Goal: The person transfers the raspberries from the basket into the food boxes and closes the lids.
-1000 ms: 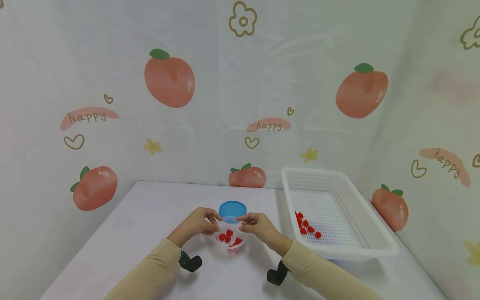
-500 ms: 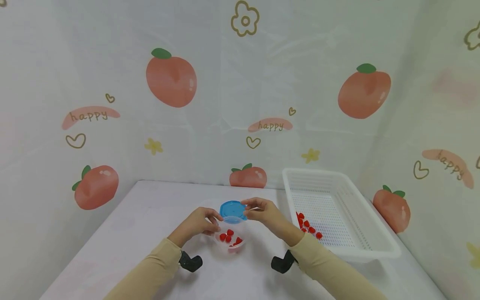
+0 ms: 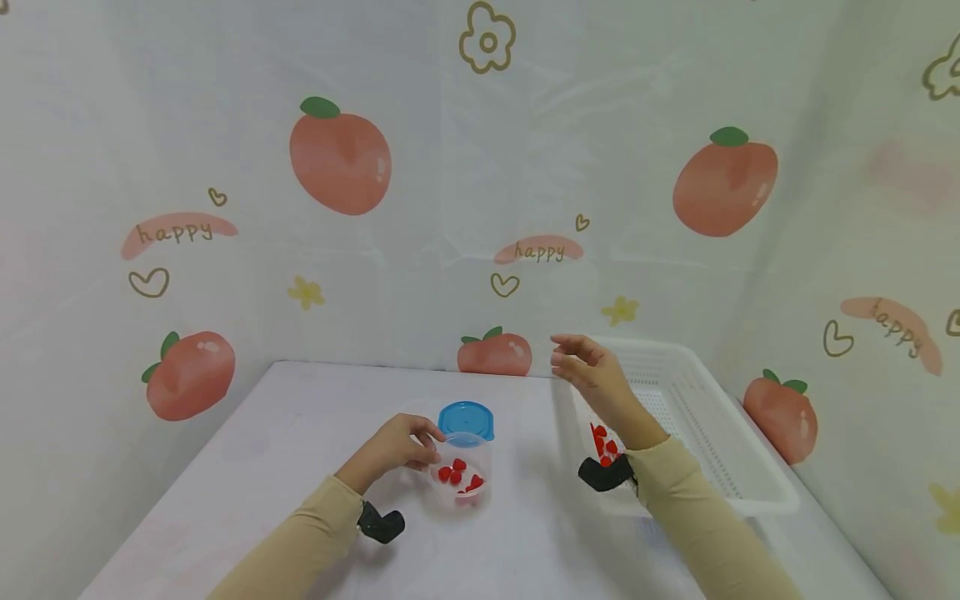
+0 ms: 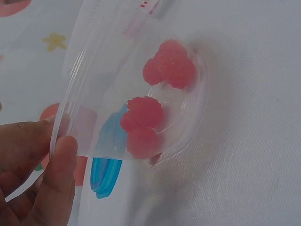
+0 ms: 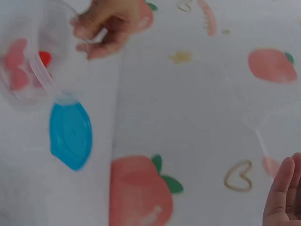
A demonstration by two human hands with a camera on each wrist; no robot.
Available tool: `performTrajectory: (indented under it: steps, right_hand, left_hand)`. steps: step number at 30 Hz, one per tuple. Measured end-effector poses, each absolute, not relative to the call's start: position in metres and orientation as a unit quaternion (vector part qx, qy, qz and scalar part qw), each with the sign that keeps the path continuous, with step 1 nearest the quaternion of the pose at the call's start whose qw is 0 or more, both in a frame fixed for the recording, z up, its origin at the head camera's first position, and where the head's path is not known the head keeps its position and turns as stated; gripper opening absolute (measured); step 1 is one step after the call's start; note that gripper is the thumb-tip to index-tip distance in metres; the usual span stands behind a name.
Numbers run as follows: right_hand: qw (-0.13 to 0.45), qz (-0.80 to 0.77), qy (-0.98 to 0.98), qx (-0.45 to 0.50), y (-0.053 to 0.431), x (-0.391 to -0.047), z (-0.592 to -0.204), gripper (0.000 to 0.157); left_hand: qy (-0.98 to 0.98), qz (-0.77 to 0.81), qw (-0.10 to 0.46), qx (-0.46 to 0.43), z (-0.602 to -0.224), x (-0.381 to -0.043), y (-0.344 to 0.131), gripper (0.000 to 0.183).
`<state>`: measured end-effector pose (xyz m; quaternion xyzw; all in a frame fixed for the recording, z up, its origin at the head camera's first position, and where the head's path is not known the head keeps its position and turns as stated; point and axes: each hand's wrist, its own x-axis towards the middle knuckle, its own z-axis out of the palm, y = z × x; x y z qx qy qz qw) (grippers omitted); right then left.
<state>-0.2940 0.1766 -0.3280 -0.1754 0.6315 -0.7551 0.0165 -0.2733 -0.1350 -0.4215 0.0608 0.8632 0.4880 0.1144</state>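
Note:
A clear plastic container [image 4: 101, 87] stands on the table with several red raspberries [image 4: 142, 114] at its bottom. My left hand [image 3: 392, 448] pinches its rim between thumb and fingers. Right behind it lies a blue lid [image 3: 466, 420], partly seen through the clear wall in the left wrist view. My right hand [image 3: 603, 387] is raised with nothing in it, fingers loosely bent, overlapping the left side of the white basket [image 3: 757, 446] in the head view.
Inside the basket, near its left wall, several more red raspberries [image 3: 602, 442] are partly covered by the right wrist and its black camera mount [image 3: 606, 473]. A white cloth backdrop [image 3: 420, 292] with printed fruit rises behind the table [image 3: 315, 417].
My right hand has let go of the container's rim, passed by the blue lid, and swung up and right to the basket. My left hand has stayed on the rim.

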Motion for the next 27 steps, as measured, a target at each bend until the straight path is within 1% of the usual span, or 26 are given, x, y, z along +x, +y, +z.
performTrajectory:
  steps: [5, 10, 17, 20, 24, 27]
  right_hand:
    - [-0.031, -0.793, 0.589, -0.155, 0.206, -0.306, -0.326, 0.024]
    - [-0.054, -0.803, 0.579, -0.132, 0.231, -0.316, -0.337, 0.020]
    - [-0.048, -0.753, 0.652, -0.075, 0.256, -0.331, -0.361, 0.017]
    - [-0.032, -0.709, 0.702, -0.052, 0.263, -0.337, -0.371, 0.027]
    - [-0.003, -0.641, 0.767, -0.034, 0.271, -0.345, -0.383, 0.048]
    - [0.019, -0.605, 0.795, -0.031, 0.274, -0.350, -0.391, 0.057]
  left_hand:
    - [0.864, 0.486, 0.115, 0.062, -0.422, -0.273, -0.135, 0.026]
    - [0.864, 0.486, 0.115, 0.060, -0.421, -0.273, -0.135, 0.026]
    - [0.863, 0.486, 0.121, 0.061, -0.422, -0.274, -0.136, 0.025]
    - [0.862, 0.488, 0.124, 0.060, -0.422, -0.274, -0.136, 0.025]
    - [0.862, 0.488, 0.124, 0.059, -0.422, -0.274, -0.135, 0.025]
    - [0.862, 0.488, 0.124, 0.057, -0.422, -0.274, -0.135, 0.025]
